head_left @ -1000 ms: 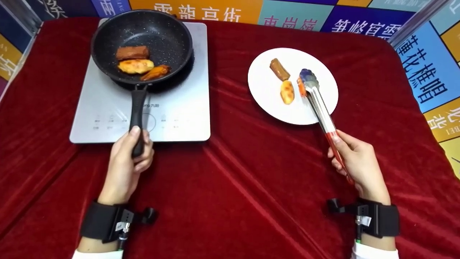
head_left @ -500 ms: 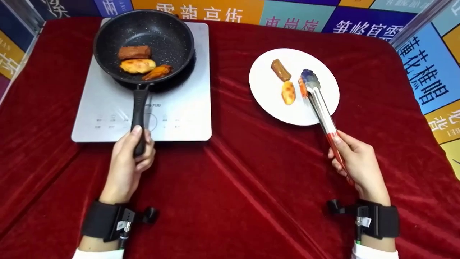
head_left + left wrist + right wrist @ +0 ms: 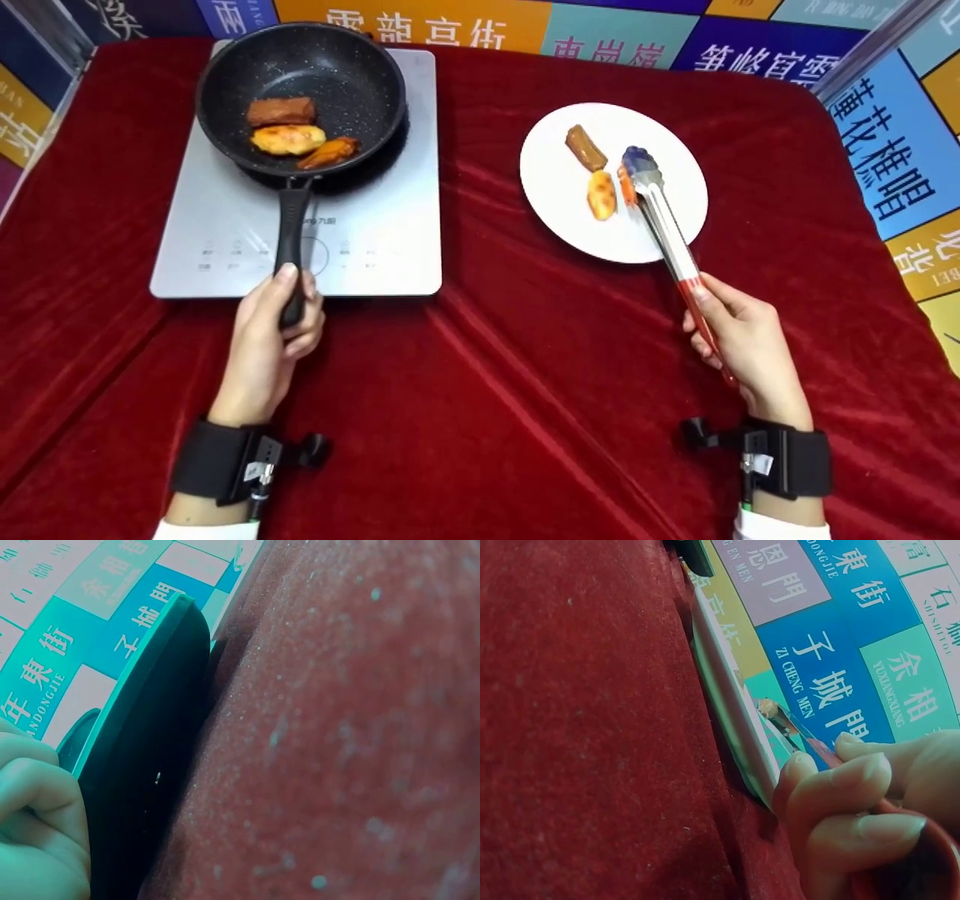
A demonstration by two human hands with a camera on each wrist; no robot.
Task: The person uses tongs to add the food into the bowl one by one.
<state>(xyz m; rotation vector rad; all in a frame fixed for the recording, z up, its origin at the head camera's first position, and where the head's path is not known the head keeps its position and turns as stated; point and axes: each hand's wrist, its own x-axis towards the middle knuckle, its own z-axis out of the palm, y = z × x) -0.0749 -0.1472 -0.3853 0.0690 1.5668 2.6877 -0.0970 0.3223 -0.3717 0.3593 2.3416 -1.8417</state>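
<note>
My left hand (image 3: 264, 341) grips the handle (image 3: 291, 225) of a black speckled frying pan (image 3: 337, 79). In the pan lie a brown chunk (image 3: 281, 111), a yellow browned piece (image 3: 289, 139) and an orange-brown piece (image 3: 330, 152). With my right hand (image 3: 754, 341) I hold red-handled metal tongs (image 3: 675, 236), thumb on top. Their dark-blue head is over a white plate (image 3: 559, 214), right at an orange piece (image 3: 628, 184) and partly covering it. Also on the plate are a brown stick-shaped piece (image 3: 586, 148) and a yellow spotted piece (image 3: 601, 195).
The pan is over a silver induction cooktop (image 3: 390, 225) at the left. A dark red cloth (image 3: 480, 412) covers the table. Panels with large printed characters (image 3: 600, 30) stand along its back and right side.
The tongs' head and the orange piece beside it shift slightly left on the plate. My left hand keeps its grip on the pan handle, and the pan stays put on the cooktop.
</note>
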